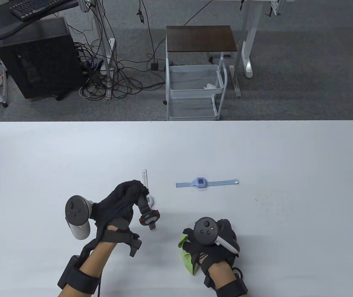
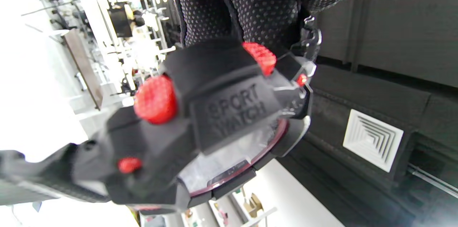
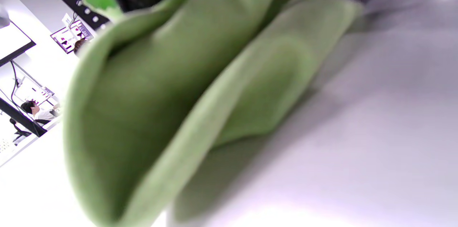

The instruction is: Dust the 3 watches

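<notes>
My left hand (image 1: pixel 124 201) holds a black sport watch (image 1: pixel 148 217) with red buttons by its strap, lifted above the table. In the left wrist view this black watch (image 2: pixel 214 119) fills the frame below my gloved fingers (image 2: pixel 257 9). A white watch (image 1: pixel 145 181) lies on the table, partly hidden behind my left hand. To the right of it, a light blue watch (image 1: pixel 200 182) lies flat with its strap stretched out. My right hand (image 1: pixel 210 244) grips a green cloth (image 1: pixel 187 255) near the table's front edge. The green cloth (image 3: pixel 171 94) hangs bunched above the white table in the right wrist view.
The white table (image 1: pixel 288 161) spreads wide to the right and back. Beyond its far edge stand a white wire-basket cart (image 1: pixel 195 89) with a dark wooden top, a black computer case (image 1: pixel 40 58) and tangled cables on the grey floor.
</notes>
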`<state>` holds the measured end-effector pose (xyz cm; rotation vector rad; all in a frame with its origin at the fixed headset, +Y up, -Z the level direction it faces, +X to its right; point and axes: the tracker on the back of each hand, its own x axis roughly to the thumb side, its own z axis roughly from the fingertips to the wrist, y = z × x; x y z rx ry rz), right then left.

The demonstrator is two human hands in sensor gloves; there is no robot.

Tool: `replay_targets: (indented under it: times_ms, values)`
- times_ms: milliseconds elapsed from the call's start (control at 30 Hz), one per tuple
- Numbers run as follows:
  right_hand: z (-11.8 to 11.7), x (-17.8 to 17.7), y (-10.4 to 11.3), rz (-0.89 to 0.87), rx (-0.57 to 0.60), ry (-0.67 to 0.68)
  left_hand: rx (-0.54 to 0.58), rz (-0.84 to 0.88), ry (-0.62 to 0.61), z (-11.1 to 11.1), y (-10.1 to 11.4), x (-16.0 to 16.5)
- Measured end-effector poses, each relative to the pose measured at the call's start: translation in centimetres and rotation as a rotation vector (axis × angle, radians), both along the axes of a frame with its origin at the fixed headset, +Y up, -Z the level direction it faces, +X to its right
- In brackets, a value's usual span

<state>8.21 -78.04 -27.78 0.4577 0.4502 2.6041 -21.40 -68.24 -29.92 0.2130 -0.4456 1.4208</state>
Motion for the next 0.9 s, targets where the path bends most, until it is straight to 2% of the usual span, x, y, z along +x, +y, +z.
replay_targets:
  times_ms: [200, 500, 900]
  values:
    - [-0.1, 0.6, 0.0, -0.067, -0.036, -0.003, -0.012, -0.007, 0.000, 0.0, -0.2, 0.1]
    - [-0.4, 2.2, 0.3, -0.272, -0.113, -0.008, -0.047, -0.008, -0.003, -0.1, -1.0, 0.5]
    - [-0.6, 4.2, 1.6, -0.534, 0.028, -0.097, -0.118, -0.029, 0.009, 0.3, -2.5, 1.5]
